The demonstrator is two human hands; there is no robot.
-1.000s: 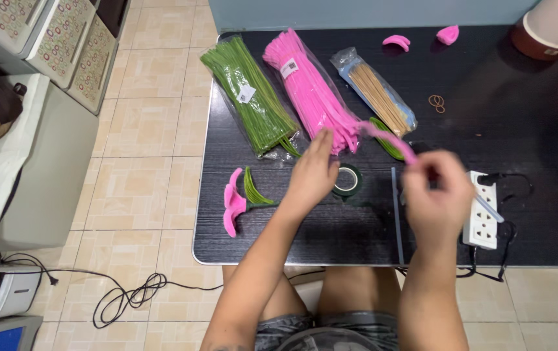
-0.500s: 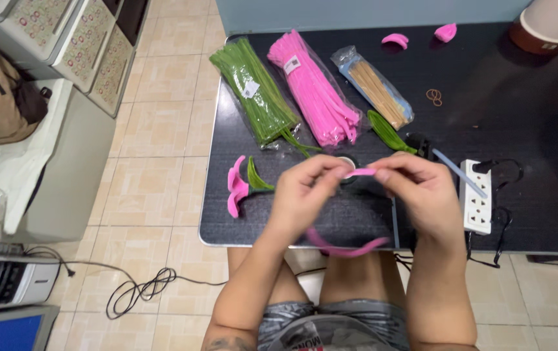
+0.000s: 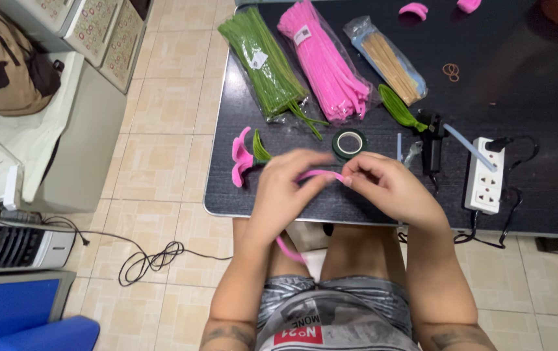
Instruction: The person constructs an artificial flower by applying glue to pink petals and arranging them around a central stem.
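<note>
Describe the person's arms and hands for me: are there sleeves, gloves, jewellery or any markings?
Both arms are bare from the elbows down, with no sleeves in view. The left hand and right hand wear no gloves, and no rings, watch or bracelets show. Dark tattoo marks sit on both arms near the bottom edge of the picture. Below them show a grey patterned top and grey patterned shorts.

Table far edge: three stem packs [image 3: 321, 62] side by side.
Tape roll [image 3: 349, 143]: before the packs.
Power strip [image 3: 485, 173]: right of the roll.
</note>
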